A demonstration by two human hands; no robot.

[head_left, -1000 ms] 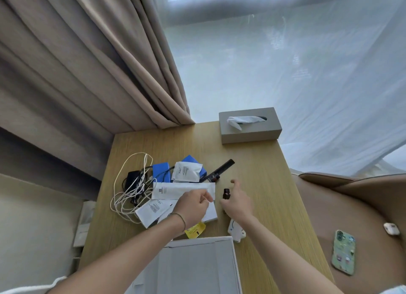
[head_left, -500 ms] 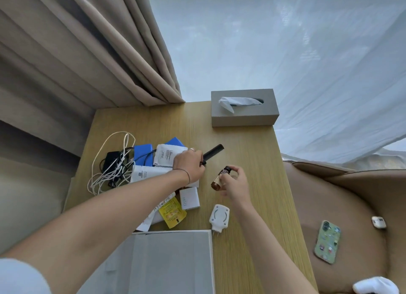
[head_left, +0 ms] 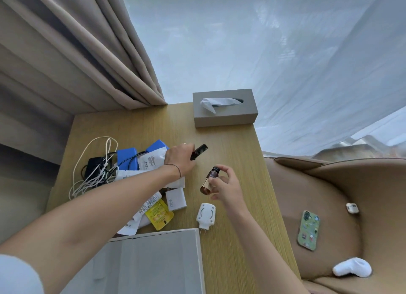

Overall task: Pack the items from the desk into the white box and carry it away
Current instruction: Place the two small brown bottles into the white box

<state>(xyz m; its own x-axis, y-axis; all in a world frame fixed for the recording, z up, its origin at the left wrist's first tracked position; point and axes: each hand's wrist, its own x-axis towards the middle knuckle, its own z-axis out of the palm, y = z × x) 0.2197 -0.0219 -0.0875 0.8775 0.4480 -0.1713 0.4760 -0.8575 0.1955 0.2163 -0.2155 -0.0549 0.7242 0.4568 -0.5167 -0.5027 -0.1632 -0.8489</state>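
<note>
The white box (head_left: 198, 258) stands open at the desk's near edge. My left hand (head_left: 179, 157) is closed around the handle of a black comb (head_left: 201, 150) lying mid-desk. My right hand (head_left: 225, 185) holds a small brown bottle (head_left: 208, 181) with a black cap, tilted above the desk. Left of my hands lies a pile: white cables (head_left: 94, 177), a black adapter (head_left: 94, 167), blue boxes (head_left: 127, 157), white sachets (head_left: 152, 159), a yellow packet (head_left: 159, 214), a white charger block (head_left: 175, 200) and a white plug device (head_left: 205, 215).
A grey tissue box (head_left: 225, 115) stands at the desk's far edge. Beige curtains (head_left: 77, 52) hang behind at left, sheer ones at right. A brown chair (head_left: 342, 206) at right carries a phone (head_left: 308, 230), an earbud case (head_left: 352, 208) and a white sock (head_left: 352, 269).
My right hand has picked the brown bottle up off the desk. My left hand left the white packets and reached forward to grip the comb.
</note>
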